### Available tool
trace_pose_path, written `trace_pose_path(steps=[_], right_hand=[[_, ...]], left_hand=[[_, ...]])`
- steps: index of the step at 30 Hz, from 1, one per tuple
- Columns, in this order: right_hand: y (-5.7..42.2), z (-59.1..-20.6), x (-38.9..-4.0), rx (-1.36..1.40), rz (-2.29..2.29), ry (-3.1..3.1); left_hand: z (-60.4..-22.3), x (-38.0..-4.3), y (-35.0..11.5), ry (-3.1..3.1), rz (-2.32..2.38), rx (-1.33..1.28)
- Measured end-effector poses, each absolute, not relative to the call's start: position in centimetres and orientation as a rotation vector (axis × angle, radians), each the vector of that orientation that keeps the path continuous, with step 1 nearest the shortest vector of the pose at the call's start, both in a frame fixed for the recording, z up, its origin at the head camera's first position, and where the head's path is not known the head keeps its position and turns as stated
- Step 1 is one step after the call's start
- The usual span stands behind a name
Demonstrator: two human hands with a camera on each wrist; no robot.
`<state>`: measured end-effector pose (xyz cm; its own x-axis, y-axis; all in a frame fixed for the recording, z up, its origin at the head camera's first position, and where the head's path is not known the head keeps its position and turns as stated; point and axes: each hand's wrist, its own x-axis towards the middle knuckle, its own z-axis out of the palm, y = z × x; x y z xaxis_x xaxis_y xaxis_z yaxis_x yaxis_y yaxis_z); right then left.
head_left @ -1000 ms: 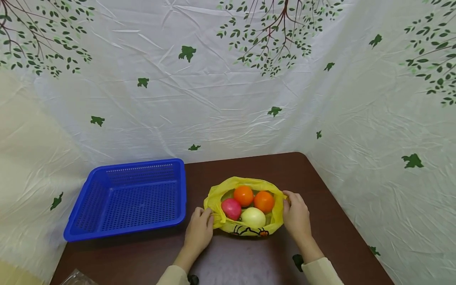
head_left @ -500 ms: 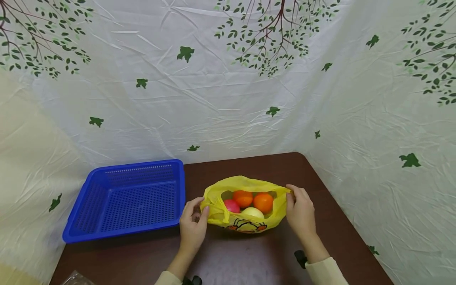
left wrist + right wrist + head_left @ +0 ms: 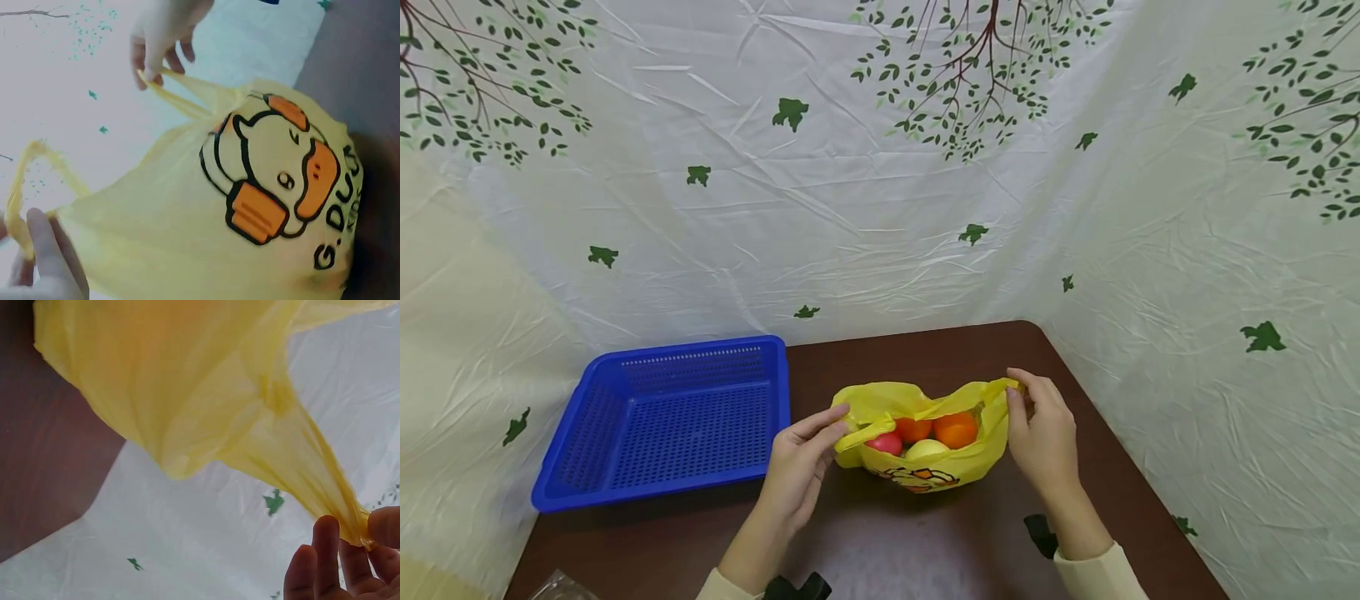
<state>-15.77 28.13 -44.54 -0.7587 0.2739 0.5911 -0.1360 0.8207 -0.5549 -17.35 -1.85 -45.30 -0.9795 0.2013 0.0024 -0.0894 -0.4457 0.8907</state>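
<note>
A yellow plastic bag (image 3: 973, 468) with a printed duck face stands in the middle of the table. Through its mouth show two oranges (image 3: 956, 430), a pinkish-red round fruit (image 3: 886, 443) and a pale yellow-green one (image 3: 927, 449); their lower parts are hidden. On the left, my left hand (image 3: 793, 468) pinches one handle loop between thumb and fingers, seen close up in the left wrist view. My right hand (image 3: 1047, 435) pinches the other handle at the right; the right wrist view shows that handle (image 3: 319, 481) drawn taut to the fingertips.
To the left of the bag lies a blue perforated plastic basket (image 3: 700, 433). A clear crinkled plastic item (image 3: 561, 587) sits at the front left corner of the dark brown table (image 3: 917, 550). White cloth (image 3: 865, 208) with leaf prints hangs behind and beside the table.
Both handles have come up, my right hand highest, and the bag's sides have risen and drawn closer over the fruit. My left hand has regripped the bag at its left handle.
</note>
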Motion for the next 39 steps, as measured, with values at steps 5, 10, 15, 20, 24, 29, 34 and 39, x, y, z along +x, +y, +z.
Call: trace_pose_path(steps=[5, 10, 15, 20, 24, 29, 34, 39], right_hand=[[27.7, -43.3, -15.4, -0.044, 0.755, -2.277], [27.4, -42.2, -15.1, 0.013, 0.750, -2.246], [27.2, -41.3, -14.6, 0.035, 0.773, -2.256], [27.1, -40.4, -14.3, 0.104, 0.771, -2.276], [27.1, -39.7, -14.0, 0.195, 0.759, -2.265], [27.0, -38.9, -13.7, 0.320, 0.785, -2.291], [26.9, -38.2, -13.3, 0.468, 0.790, -2.367], [26.3, -37.9, -13.1, 0.698, 0.834, -2.389]], left_hand=[[-45.0, -17.3, -2.4, 1.806, 2.378, 0.312], [-44.8, -17.1, -2.3, 2.705, 2.069, 0.342], [-43.8, -16.6, -2.2, 2.757, 2.036, 0.421], [-42.5, -15.9, -1.9, 2.610, 2.081, 0.536], [-41.9, -15.7, -1.5, 2.906, 1.947, 0.737], [-40.9, -15.7, -0.8, 3.153, 1.804, 0.976], [-39.8, -16.1, 0.2, 2.737, 1.868, 0.809], [-39.3, -17.1, 1.5, 2.458, 1.729, 0.592]])
